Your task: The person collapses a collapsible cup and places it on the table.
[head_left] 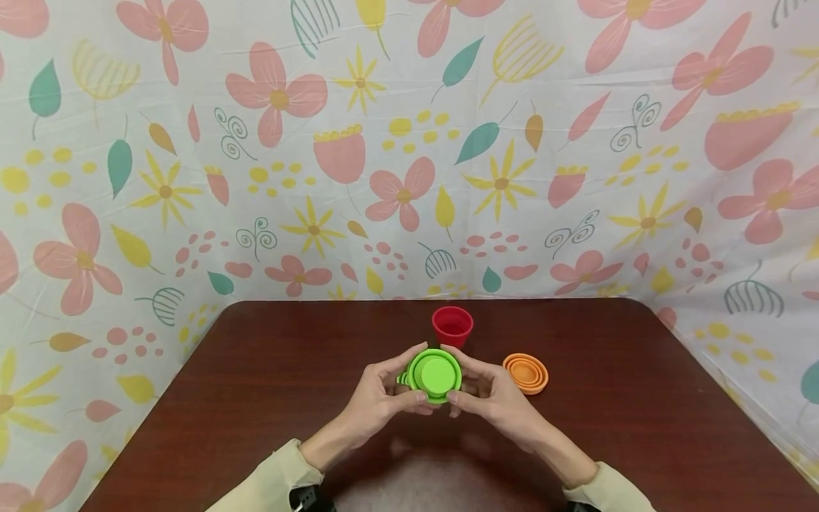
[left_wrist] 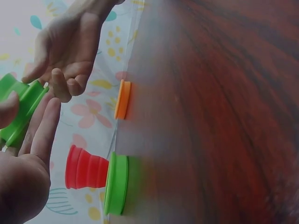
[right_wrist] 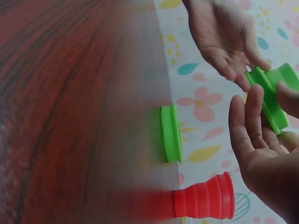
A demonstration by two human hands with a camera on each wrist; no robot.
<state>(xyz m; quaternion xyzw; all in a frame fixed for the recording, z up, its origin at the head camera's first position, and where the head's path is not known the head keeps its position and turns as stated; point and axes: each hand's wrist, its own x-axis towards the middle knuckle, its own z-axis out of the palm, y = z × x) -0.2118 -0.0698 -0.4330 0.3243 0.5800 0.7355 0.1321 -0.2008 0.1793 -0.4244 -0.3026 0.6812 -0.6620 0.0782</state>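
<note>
Both hands hold a green collapsible cup (head_left: 438,376) above the table, its round face turned toward the head camera. My left hand (head_left: 379,400) grips its left side, thumb at the lower rim and index finger at the top. The right hand (head_left: 500,402) pinches it from the right in the same way. Seen from the side in the left wrist view, the green cup (left_wrist: 21,109) shows a wide rim and a partly extended body. A second green collapsed cup (right_wrist: 171,133) lies flat on the table, mostly hidden behind my left hand in the head view.
A red collapsible cup (head_left: 452,326) stands extended on the dark wooden table (head_left: 275,377), beyond the hands. To the right of my right hand lies an orange collapsed cup (head_left: 526,373). A floral cloth (head_left: 403,142) hangs behind the table and along both sides.
</note>
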